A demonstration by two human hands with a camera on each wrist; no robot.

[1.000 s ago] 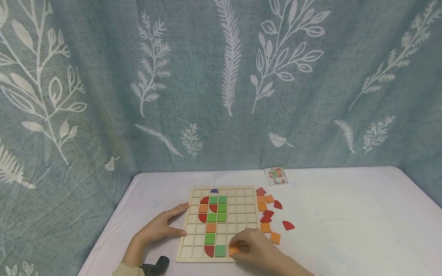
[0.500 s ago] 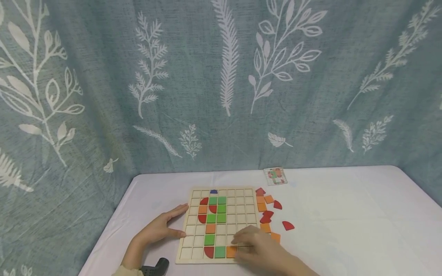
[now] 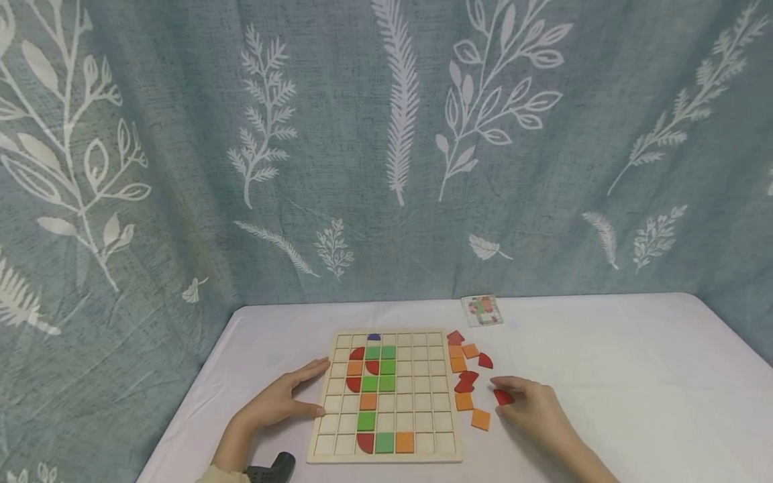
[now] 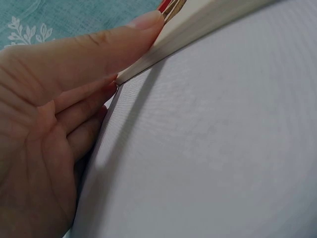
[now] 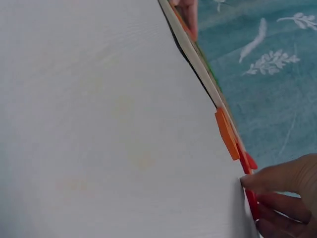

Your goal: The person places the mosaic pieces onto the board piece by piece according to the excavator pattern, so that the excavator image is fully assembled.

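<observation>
A square wooden grid board (image 3: 423,401) lies on the white table, with green, orange and red pieces and one blue piece in its cells. My left hand (image 3: 280,397) rests at the board's left edge, fingers and thumb spread; in the left wrist view the thumb (image 4: 114,52) lies along the board's side (image 4: 148,59). Right of the board, my right hand (image 3: 534,410) is at a red quarter-circle piece (image 3: 503,397), thumb and fingers spread around it. The right wrist view shows the thumb (image 5: 267,179) low at the table beside the red piece (image 5: 251,203).
Several orange squares (image 3: 480,419) and red pieces (image 3: 486,360) lie along the board's right side. A small pattern card (image 3: 482,310) is behind them. A black curved object (image 3: 281,465) lies near my left wrist. A patterned teal curtain (image 3: 362,168) hangs behind the table.
My right hand has let go of the orange square in the board's front row and moved right to the red quarter-circle. My left hand has stayed in place.
</observation>
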